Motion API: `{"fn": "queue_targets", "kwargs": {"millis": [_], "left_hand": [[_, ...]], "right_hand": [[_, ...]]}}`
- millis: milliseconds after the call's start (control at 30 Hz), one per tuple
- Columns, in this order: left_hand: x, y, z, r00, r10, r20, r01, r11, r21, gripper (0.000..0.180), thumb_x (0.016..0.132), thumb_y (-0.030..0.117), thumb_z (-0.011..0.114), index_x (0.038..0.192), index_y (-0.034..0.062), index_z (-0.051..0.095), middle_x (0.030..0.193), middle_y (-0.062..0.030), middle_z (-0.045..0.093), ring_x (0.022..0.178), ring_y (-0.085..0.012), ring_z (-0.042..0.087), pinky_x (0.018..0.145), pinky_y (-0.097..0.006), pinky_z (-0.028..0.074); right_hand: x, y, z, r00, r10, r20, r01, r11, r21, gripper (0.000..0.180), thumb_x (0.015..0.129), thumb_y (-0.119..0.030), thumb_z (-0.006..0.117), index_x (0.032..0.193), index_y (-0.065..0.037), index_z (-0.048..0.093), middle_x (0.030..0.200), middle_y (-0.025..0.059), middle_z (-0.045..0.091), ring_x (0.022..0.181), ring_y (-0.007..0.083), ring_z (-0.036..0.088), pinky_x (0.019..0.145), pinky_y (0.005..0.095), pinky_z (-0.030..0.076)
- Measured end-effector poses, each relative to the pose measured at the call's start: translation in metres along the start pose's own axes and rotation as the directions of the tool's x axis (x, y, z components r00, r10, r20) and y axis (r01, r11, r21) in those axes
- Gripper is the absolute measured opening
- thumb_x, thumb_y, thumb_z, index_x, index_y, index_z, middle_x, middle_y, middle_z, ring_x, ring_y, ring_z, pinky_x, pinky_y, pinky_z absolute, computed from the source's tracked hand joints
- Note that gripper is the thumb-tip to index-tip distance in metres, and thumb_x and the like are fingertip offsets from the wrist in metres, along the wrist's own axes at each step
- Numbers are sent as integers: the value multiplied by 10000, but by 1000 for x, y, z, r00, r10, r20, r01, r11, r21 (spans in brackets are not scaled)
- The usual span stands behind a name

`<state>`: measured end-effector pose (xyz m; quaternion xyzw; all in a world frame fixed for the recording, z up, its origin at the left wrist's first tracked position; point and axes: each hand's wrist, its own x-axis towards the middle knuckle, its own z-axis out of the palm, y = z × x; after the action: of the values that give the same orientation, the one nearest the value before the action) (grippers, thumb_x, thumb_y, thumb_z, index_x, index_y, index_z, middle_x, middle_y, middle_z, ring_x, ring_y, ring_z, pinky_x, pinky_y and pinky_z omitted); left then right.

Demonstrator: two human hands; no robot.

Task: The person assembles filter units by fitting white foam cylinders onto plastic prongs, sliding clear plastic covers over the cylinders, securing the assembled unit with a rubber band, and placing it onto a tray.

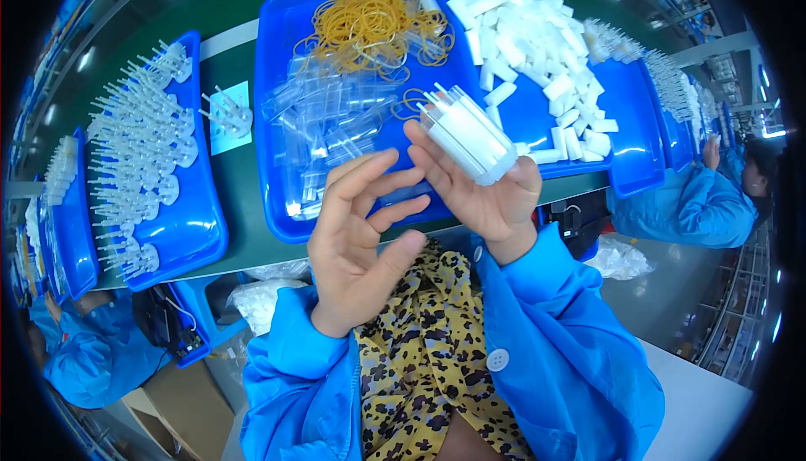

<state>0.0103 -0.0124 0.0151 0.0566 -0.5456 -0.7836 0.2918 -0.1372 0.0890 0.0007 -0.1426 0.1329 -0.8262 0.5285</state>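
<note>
My right hand [491, 205] is closed around a white cylinder [470, 138] with thin pale rods standing along its side. The cylinder is tilted, its far end pointing up and left. A yellow rubber band [405, 105] shows just beyond the fingertips; whether it touches the hand I cannot tell. My left hand [357, 247] is open beside it, palm turned toward the cylinder and fingers apart, holding nothing. Beyond both hands, a blue tray [270, 159] bears a heap of rubber bands [369, 20] and clear plastic pieces [332, 108].
White cylindrical pieces [525, 37] fill a second blue tray [529, 96] at the right. On the left, another blue tray [206, 217] holds pronged white pieces [147, 142]; one pronged piece lies on a pale card [231, 138]. Co-workers in blue sit at right [688, 205] and lower left [101, 352].
</note>
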Motion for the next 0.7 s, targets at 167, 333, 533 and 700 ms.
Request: {"fn": "queue_targets", "kwargs": {"millis": [167,333,533,700], "left_hand": [[4,-6,-8,990,-95,105,101,994,-47,436,970,130,508,1350,-45,389,1227,-154,506,1221,-272,495,962,-418,486],[4,0,3,942,-281,182,333,842,-425,641,993,369,434,1461,8,185,1352,-205,423,1206,-342,505,955,-465,476],[8,-6,-21,978,-180,103,205,911,-357,616,995,321,453,1459,16,188,1221,-143,479,1070,-271,561,879,-431,519],[7,-16,-27,988,-115,100,135,963,-232,622,971,284,512,1443,11,211,1192,-133,489,1031,-243,565,819,-402,531]], "right_hand": [[0,-2,1,999,7,-42,-7,1000,-9,781,778,-226,629,1443,-17,277,1444,258,339,1386,412,260,1159,488,218],[3,-5,30,964,38,262,256,121,-959,750,716,-15,732,1389,-32,402,1381,169,435,1318,316,400,1028,401,416],[45,-70,60,950,120,288,312,-342,-886,537,721,-125,729,1238,-86,590,1148,144,592,1062,317,586,908,374,470],[138,-104,7,940,-28,340,226,-694,-684,224,754,-151,707,956,-56,688,871,98,615,813,232,608,716,352,494]]}}
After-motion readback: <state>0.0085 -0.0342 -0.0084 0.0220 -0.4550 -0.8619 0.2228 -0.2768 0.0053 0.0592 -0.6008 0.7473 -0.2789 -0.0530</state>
